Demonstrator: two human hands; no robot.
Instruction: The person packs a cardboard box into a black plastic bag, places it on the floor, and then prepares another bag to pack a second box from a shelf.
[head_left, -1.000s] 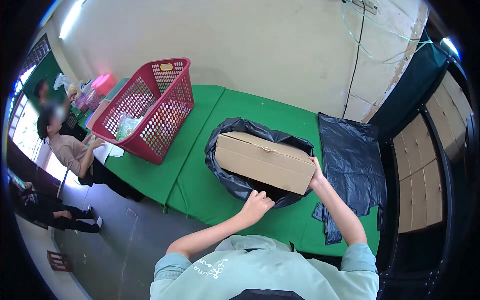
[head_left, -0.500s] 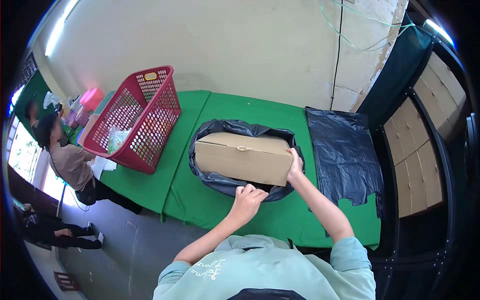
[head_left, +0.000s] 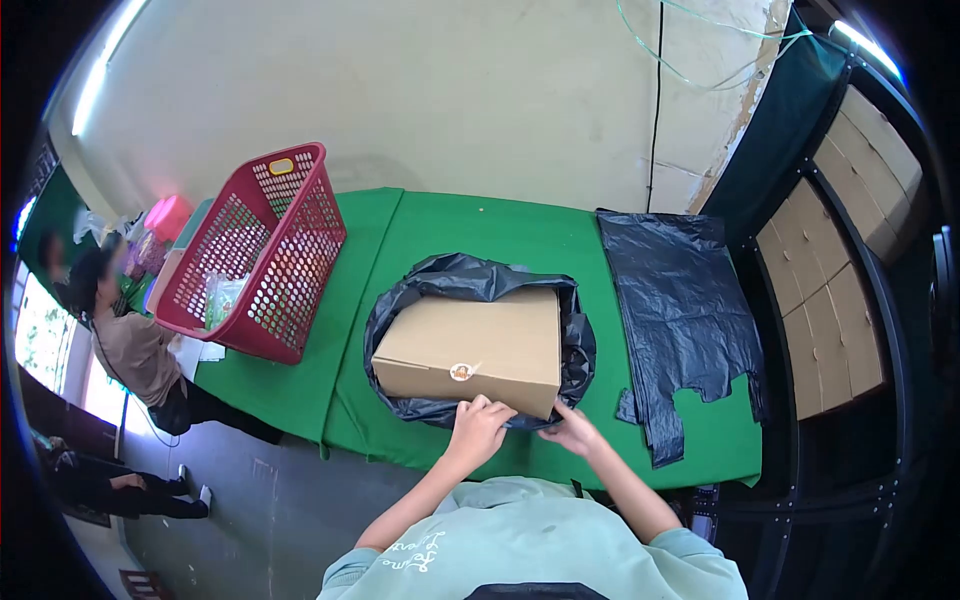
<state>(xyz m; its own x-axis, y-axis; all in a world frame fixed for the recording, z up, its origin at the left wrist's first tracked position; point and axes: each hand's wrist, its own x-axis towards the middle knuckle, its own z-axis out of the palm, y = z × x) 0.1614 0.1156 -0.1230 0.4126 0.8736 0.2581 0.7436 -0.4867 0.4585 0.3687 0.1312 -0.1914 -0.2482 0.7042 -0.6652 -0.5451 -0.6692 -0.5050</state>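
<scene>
A brown cardboard box (head_left: 470,335) with a small round sticker on its near side lies in the opening of a black plastic bag (head_left: 480,278), whose rim is gathered all around it. My left hand (head_left: 480,430) pinches the bag's near rim, in front of the box. Close to the box's near right corner, my right hand (head_left: 573,430) has its fingers closed on the bag's edge. Both stand on a green cloth-covered table (head_left: 400,225). To the right, a stack of flat black bags (head_left: 675,300) is spread on the cloth.
A red perforated basket (head_left: 320,235) holding a plastic packet stands on the left. Beyond it a person (head_left: 140,355) is at the table, and another person's legs (head_left: 160,490) show lower left. Cardboard boxes (head_left: 820,310) fill a dark shelf on the right.
The box has tipped, so its broad face now shows and its stickered side faces me. My right hand has moved from the box's right end down to the bag's near edge.
</scene>
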